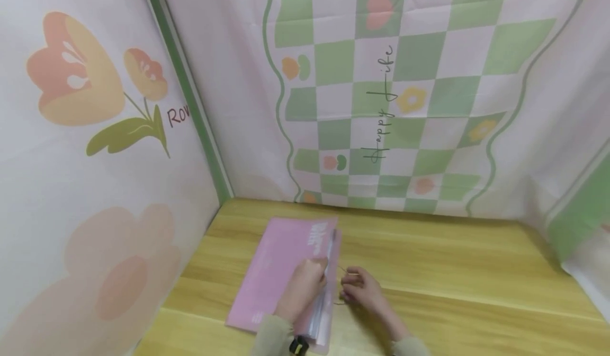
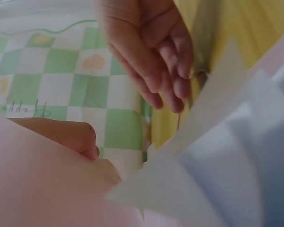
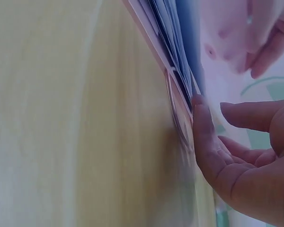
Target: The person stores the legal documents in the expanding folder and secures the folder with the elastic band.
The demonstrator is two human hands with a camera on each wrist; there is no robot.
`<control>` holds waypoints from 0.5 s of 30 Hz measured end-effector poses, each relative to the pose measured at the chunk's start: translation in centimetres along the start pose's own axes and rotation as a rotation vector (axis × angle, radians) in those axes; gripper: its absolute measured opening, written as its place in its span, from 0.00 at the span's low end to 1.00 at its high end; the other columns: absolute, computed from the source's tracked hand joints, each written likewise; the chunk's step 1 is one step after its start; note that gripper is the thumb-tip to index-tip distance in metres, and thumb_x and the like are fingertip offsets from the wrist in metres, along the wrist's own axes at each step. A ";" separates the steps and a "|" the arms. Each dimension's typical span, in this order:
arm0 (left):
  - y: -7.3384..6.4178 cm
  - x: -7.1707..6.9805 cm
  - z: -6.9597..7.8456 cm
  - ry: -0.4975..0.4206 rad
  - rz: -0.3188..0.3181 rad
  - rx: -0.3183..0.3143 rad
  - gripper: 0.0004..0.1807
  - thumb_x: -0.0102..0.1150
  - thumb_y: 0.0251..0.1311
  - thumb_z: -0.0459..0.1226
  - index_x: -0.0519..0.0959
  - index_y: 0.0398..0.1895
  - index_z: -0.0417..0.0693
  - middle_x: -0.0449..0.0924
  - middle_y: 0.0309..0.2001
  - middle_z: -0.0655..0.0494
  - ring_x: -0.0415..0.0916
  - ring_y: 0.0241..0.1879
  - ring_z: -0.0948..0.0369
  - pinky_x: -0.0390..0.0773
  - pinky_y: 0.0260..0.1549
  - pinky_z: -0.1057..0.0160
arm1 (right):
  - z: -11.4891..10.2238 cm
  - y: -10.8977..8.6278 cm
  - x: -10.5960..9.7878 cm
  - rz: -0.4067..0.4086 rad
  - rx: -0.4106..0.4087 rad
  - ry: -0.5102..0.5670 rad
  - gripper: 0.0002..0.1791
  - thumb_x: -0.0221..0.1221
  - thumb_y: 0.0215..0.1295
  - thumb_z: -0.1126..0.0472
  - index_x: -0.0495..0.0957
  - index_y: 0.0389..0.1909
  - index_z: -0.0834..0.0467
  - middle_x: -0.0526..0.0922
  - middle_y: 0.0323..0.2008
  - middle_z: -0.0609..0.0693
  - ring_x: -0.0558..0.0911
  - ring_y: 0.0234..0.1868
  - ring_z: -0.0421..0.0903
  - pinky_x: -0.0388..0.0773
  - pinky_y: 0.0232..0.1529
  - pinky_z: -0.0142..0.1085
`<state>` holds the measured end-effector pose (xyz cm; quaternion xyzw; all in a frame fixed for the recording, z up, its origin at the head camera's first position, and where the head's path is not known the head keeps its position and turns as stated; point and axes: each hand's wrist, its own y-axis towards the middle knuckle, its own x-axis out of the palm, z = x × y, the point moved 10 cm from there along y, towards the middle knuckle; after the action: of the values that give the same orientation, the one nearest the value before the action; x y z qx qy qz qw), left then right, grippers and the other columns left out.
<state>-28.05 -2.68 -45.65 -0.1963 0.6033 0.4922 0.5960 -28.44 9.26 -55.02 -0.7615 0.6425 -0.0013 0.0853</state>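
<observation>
A pink folder [image 1: 274,271] with white lettering lies on the wooden table, its cover lifted a little from a stack of pale inner sheets [image 1: 316,313]. My left hand [image 1: 305,284] grips the cover near its right edge, fingers bent over; in the left wrist view the cover partly hides this hand [image 2: 71,135]. Just right of the folder, my right hand [image 1: 362,290] has its fingers hooked in a thin elastic cord [image 3: 173,106] that comes off the folder's edge. In the right wrist view its thumb stands apart from the forefinger, whose tip is right at the sheets.
The wooden table [image 1: 452,271] extends to the right of the folder. Behind it hangs a curtain [image 1: 333,64] with green checks, and a flower-printed panel [image 1: 190,186] stands close on the left. A dark band [image 1: 299,345] sits at the left wrist.
</observation>
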 end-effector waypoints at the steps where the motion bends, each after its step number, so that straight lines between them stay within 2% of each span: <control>1: -0.1 0.2 0.0 -0.004 -0.010 -0.010 0.09 0.63 0.48 0.32 0.79 0.35 0.45 0.80 0.22 0.58 0.74 0.20 0.68 0.69 0.17 0.81 | 0.1 0.0 -0.3 0.005 0.006 0.001 0.29 0.55 0.58 0.73 0.58 0.60 0.75 0.72 0.50 0.75 0.84 0.37 0.52 0.83 0.39 0.37; 6: -0.3 1.4 -0.3 -0.087 -0.054 -0.042 0.07 0.61 0.52 0.32 0.81 0.36 0.44 0.80 0.23 0.56 0.73 0.20 0.69 0.69 0.18 0.81 | 0.1 -0.2 -1.3 0.024 0.028 0.017 0.28 0.53 0.60 0.72 0.58 0.60 0.75 0.71 0.51 0.76 0.84 0.37 0.52 0.83 0.39 0.37; 10: -0.6 2.9 -1.4 -0.181 -0.097 -0.077 0.11 0.59 0.56 0.32 0.81 0.42 0.42 0.83 0.30 0.52 0.75 0.25 0.68 0.72 0.22 0.79 | -0.2 -0.5 -1.8 0.019 0.023 0.000 0.27 0.53 0.61 0.72 0.58 0.60 0.76 0.71 0.51 0.76 0.84 0.36 0.51 0.83 0.38 0.36; 13: -1.0 3.3 -2.5 -0.180 -0.105 -0.085 0.17 0.59 0.55 0.33 0.79 0.50 0.41 0.84 0.38 0.48 0.80 0.33 0.62 0.78 0.31 0.73 | -0.1 -0.8 -2.2 0.027 0.031 -0.029 0.26 0.53 0.61 0.71 0.59 0.59 0.76 0.73 0.49 0.75 0.84 0.35 0.50 0.83 0.38 0.36; 15: -1.1 3.3 -3.3 -0.154 -0.097 -0.070 0.18 0.61 0.52 0.32 0.79 0.49 0.40 0.84 0.38 0.49 0.79 0.36 0.60 0.79 0.35 0.68 | 0.0 -0.9 -2.7 0.043 0.049 -0.048 0.26 0.54 0.61 0.70 0.60 0.58 0.76 0.75 0.47 0.72 0.84 0.35 0.49 0.83 0.37 0.36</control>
<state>-29.56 -4.70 -49.68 -0.2074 0.5280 0.4971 0.6566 -28.02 12.04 -54.66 -0.7449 0.6564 0.0032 0.1195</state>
